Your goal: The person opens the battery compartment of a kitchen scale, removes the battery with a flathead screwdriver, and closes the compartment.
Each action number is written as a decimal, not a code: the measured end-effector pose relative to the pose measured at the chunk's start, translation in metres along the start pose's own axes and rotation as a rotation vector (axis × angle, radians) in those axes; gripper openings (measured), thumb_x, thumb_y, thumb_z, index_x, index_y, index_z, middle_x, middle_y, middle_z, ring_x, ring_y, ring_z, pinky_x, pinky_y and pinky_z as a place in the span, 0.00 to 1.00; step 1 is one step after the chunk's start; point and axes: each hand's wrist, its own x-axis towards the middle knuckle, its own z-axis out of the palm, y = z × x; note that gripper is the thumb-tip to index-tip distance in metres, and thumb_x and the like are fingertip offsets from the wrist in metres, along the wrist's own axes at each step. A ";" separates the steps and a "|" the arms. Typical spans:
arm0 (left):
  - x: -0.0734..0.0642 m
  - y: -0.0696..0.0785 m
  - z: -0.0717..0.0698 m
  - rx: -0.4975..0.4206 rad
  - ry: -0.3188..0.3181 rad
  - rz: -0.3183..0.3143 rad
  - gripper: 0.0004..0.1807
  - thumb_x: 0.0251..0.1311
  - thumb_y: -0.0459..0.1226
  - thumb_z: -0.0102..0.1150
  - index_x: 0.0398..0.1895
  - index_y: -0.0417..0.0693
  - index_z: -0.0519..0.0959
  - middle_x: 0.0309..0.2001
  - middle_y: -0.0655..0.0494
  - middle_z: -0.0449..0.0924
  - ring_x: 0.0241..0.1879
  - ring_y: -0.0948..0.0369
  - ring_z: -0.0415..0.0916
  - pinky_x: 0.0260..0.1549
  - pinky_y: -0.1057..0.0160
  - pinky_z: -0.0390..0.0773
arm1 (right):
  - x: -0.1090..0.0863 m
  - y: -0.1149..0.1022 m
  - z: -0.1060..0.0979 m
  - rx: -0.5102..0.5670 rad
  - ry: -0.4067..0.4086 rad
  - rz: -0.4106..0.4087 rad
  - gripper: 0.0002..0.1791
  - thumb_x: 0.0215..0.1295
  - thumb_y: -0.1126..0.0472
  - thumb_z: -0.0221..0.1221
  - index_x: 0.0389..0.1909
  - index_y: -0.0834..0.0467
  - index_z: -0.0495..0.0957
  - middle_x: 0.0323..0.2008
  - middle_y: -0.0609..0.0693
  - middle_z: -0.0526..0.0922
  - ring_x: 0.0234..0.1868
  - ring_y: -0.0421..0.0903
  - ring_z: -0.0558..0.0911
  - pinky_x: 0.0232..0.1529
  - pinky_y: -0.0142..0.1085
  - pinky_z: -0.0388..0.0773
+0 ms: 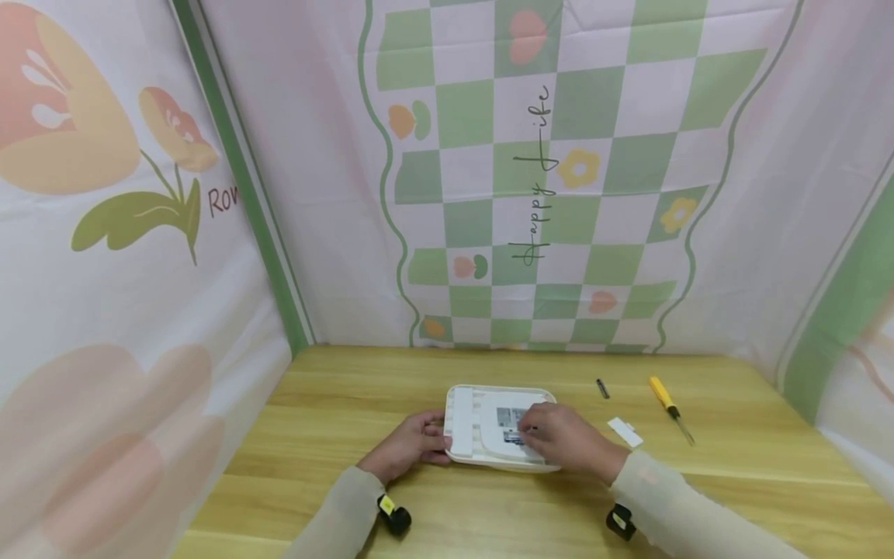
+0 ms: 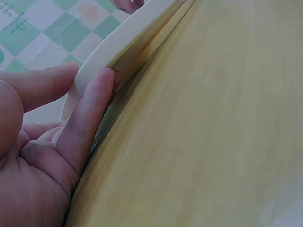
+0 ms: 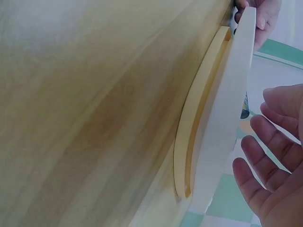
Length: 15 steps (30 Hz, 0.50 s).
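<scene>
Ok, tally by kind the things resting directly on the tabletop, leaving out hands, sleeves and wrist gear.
White device: 1
Yellow-handled screwdriver: 1
Small dark cylinder, probably a battery: 1
Small white flat piece: 1
Total: 4

- White device (image 1: 489, 427) at lower centre, bearing a grey label (image 1: 508, 416).
- Pale yellow base (image 3: 187, 137) beneath it, deeper yellow-orange along its inner edge, centre right of the right wrist view.
- Screwdriver (image 1: 670, 407), lower right: yellow-and-black handle, grey shaft.
- White cover (image 1: 625, 432) and dark battery (image 1: 603, 389) left of that.
- Worktop (image 1: 335, 388): yellow-brown, streaked wood grain.
- Back curtain (image 1: 559, 171), upper centre: green-and-white checks, coral hearts, yellow flowers, dark lettering.
- Left curtain (image 1: 105, 295): white, peach-and-orange blooms, olive leaves.
- Sleeves (image 1: 342, 505) at bottom: plain beige.
</scene>
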 end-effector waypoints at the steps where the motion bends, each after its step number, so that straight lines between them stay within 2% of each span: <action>1: 0.000 0.000 0.000 0.000 -0.001 0.001 0.33 0.61 0.24 0.59 0.69 0.30 0.60 0.43 0.39 0.81 0.40 0.48 0.82 0.40 0.55 0.85 | 0.000 0.000 0.001 -0.001 0.008 -0.010 0.04 0.62 0.59 0.65 0.38 0.52 0.84 0.38 0.39 0.82 0.42 0.39 0.79 0.45 0.41 0.82; 6: 0.000 -0.001 0.000 0.002 -0.002 0.003 0.33 0.61 0.24 0.59 0.69 0.30 0.60 0.43 0.39 0.81 0.39 0.48 0.82 0.40 0.55 0.85 | -0.003 0.003 0.007 -0.024 0.038 -0.073 0.04 0.62 0.59 0.65 0.37 0.52 0.84 0.37 0.38 0.81 0.40 0.38 0.79 0.42 0.40 0.82; 11: -0.001 0.000 0.000 0.006 0.006 0.001 0.33 0.61 0.25 0.60 0.69 0.30 0.60 0.43 0.39 0.81 0.39 0.48 0.82 0.40 0.55 0.85 | -0.004 0.005 0.013 -0.082 0.049 -0.114 0.03 0.63 0.55 0.65 0.36 0.49 0.84 0.37 0.35 0.78 0.40 0.36 0.76 0.41 0.36 0.81; 15: -0.001 0.000 0.001 0.006 0.009 -0.005 0.33 0.61 0.24 0.60 0.69 0.30 0.60 0.43 0.39 0.80 0.39 0.48 0.82 0.40 0.55 0.85 | -0.005 0.006 0.015 -0.124 0.082 -0.155 0.03 0.61 0.56 0.67 0.35 0.50 0.84 0.37 0.38 0.78 0.39 0.37 0.75 0.39 0.36 0.81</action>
